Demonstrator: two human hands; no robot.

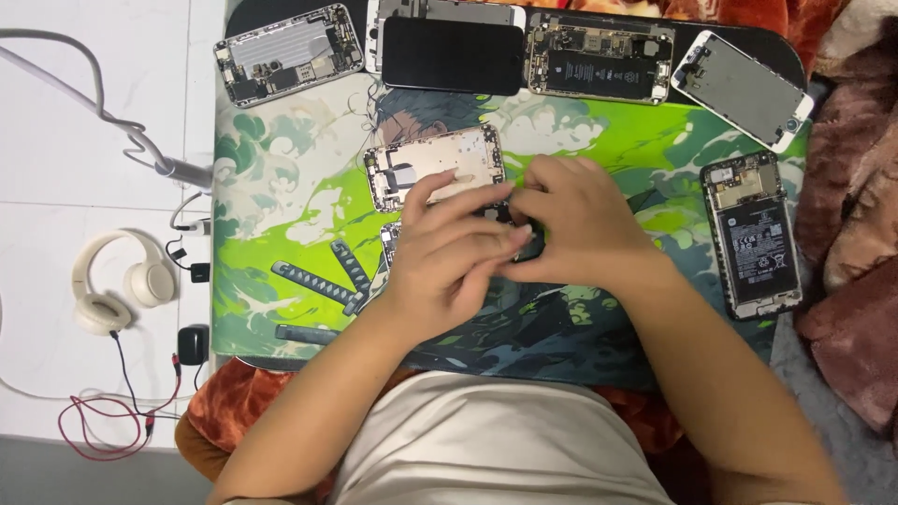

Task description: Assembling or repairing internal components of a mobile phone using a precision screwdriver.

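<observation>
My left hand (447, 251) and my right hand (572, 223) meet over the middle of a green illustrated mat (281, 206). Their fingertips pinch together on a small dark part (527, 245) that the fingers mostly hide. Just behind the hands lies an opened phone frame (426, 161) with bare metal insides, which my left fingers overlap. Another piece of a phone (389, 245) peeks out under my left hand.
Several dismantled phones line the mat's far edge: an opened housing (288, 52), a dark screen (453, 54), a housing with battery (600, 64), a white screen panel (742, 88). An opened phone with battery (753, 234) lies right. Cream headphones (117, 281), cables and a charger (192, 344) lie left.
</observation>
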